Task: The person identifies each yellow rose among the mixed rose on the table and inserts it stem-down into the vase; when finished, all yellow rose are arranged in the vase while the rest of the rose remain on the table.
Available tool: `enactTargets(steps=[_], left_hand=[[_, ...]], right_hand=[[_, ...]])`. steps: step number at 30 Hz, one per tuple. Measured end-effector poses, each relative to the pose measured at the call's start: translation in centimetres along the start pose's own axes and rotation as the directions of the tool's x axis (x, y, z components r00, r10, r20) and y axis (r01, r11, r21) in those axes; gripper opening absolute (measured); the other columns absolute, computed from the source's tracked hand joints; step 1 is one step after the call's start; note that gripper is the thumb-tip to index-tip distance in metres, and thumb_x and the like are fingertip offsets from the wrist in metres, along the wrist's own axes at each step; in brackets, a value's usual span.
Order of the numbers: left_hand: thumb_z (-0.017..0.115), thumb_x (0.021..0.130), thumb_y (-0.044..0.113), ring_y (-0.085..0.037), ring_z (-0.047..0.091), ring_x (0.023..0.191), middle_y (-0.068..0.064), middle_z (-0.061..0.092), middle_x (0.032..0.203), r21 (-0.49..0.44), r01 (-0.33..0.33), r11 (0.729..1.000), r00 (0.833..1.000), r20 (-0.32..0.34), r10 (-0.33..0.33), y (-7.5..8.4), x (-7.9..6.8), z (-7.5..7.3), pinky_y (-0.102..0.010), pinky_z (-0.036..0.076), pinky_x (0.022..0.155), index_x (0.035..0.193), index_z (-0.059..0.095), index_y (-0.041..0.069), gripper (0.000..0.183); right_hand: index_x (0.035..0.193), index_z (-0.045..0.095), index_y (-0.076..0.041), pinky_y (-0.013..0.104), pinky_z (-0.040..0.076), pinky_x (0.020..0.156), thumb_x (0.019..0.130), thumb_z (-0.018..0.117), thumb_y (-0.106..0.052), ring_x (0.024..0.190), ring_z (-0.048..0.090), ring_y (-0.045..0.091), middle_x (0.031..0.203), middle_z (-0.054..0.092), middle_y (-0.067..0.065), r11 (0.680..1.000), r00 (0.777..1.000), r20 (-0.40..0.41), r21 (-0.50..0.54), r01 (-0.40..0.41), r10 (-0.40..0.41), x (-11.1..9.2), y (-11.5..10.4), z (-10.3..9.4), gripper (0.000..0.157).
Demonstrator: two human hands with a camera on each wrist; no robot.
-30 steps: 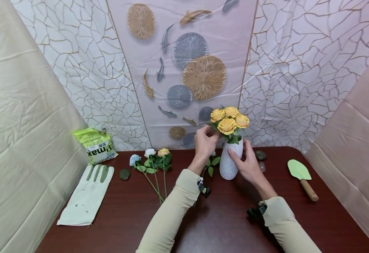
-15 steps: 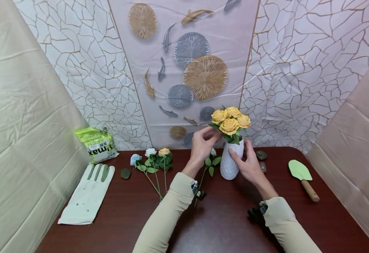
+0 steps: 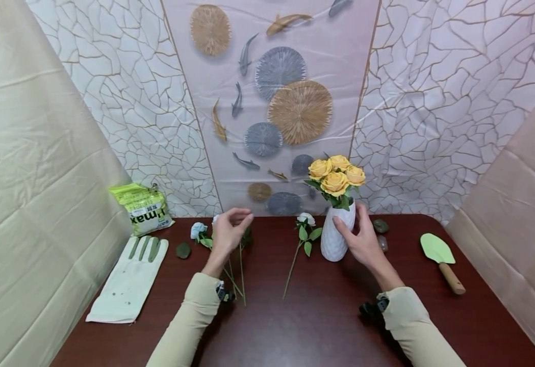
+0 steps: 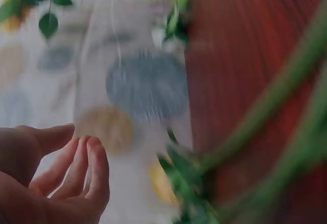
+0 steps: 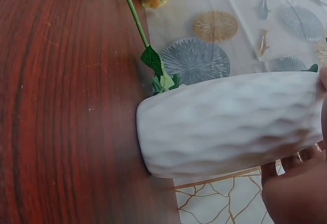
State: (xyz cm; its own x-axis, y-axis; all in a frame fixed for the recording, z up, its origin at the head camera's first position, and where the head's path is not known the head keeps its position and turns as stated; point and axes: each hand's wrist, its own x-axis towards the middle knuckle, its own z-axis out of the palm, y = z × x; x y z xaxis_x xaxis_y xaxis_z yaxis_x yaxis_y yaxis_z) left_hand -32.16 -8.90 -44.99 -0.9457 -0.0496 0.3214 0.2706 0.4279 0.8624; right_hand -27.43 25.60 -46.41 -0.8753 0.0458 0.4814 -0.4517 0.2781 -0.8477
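Observation:
My right hand grips the upper side of a white textured vase, thumb in front. The vase stands on the table with several yellow roses in its mouth. My left hand, fingers loosely bent and holding nothing, hovers over the cut flowers at the left. There a blue flower shows beside it, while the white and yellow blooms are mostly hidden behind the hand. In the left wrist view the fingers are apart from the blurred green stems. A single white rose lies left of the vase.
A white glove and a green bag lie at the left, near a dark stone. Right of the vase are more stones and a green trowel with a wooden handle. A patterned cloth hangs behind the table.
My left hand has left the yellow roses in the vase and moved left over the loose flowers, uncovering the lying white rose. My right hand has stayed on the vase.

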Motion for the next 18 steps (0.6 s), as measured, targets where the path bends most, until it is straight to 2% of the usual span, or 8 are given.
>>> enactTargets(steps=[3,7,11,14,18], left_hand=[[0.075,0.093,0.028,-0.017,0.075,0.09,-0.002,0.079,0.097,0.063,0.062,0.996,0.998,-0.019,-0.061,-1.9,0.0,-1.7,-0.038,0.061,0.08,0.106,0.077,0.016,0.018],[0.075,0.092,0.024,-0.016,0.075,0.081,-0.002,0.079,0.09,0.191,0.14,0.971,0.989,0.02,-0.147,-3.4,0.0,-2.3,-0.034,0.059,0.072,0.099,0.078,0.015,0.012],[0.076,0.09,0.021,-0.015,0.071,0.071,-0.001,0.078,0.081,0.288,0.194,0.938,0.968,0.099,-0.231,-4.0,-0.3,-2.3,-0.03,0.055,0.063,0.09,0.078,0.016,0.005],[0.077,0.089,0.019,-0.02,0.071,0.07,-0.003,0.077,0.079,0.299,0.216,0.93,0.948,0.165,-0.273,-3.9,-0.6,-2.2,-0.029,0.054,0.06,0.09,0.077,0.014,0.005],[0.08,0.087,0.019,-0.024,0.073,0.072,-0.005,0.076,0.077,0.299,0.234,0.925,0.931,0.204,-0.301,-3.8,-0.9,-2.2,-0.029,0.054,0.056,0.092,0.074,0.011,0.011]], right_hand=[[0.144,0.039,-0.016,0.016,0.052,0.085,0.099,0.066,-0.021,0.112,0.059,0.012,0.128,0.057,0.006,1.0,1.0,-0.006,0.015,0.001,-0.001,0.0,0.1,0.2,0.053],[0.144,0.038,-0.014,0.016,0.053,0.083,0.099,0.065,-0.019,0.111,0.059,0.012,0.127,0.057,0.006,1.0,1.0,0.001,0.022,0.005,-0.005,-0.1,0.3,0.0,0.053],[0.144,0.038,-0.012,0.016,0.054,0.083,0.098,0.066,-0.019,0.111,0.06,0.012,0.128,0.057,0.006,1.0,1.0,0.006,0.025,0.014,-0.014,0.1,0.3,0.1,0.054],[0.145,0.037,-0.012,0.016,0.053,0.084,0.098,0.066,-0.018,0.111,0.06,0.012,0.128,0.057,0.006,0.999,1.0,0.002,0.032,0.019,-0.019,0.2,0.3,0.1,0.055],[0.146,0.037,-0.014,0.017,0.053,0.084,0.098,0.066,-0.017,0.111,0.06,0.013,0.128,0.058,0.007,0.999,1.0,0.009,0.035,0.03,-0.03,0.2,0.4,0.0,0.056]])
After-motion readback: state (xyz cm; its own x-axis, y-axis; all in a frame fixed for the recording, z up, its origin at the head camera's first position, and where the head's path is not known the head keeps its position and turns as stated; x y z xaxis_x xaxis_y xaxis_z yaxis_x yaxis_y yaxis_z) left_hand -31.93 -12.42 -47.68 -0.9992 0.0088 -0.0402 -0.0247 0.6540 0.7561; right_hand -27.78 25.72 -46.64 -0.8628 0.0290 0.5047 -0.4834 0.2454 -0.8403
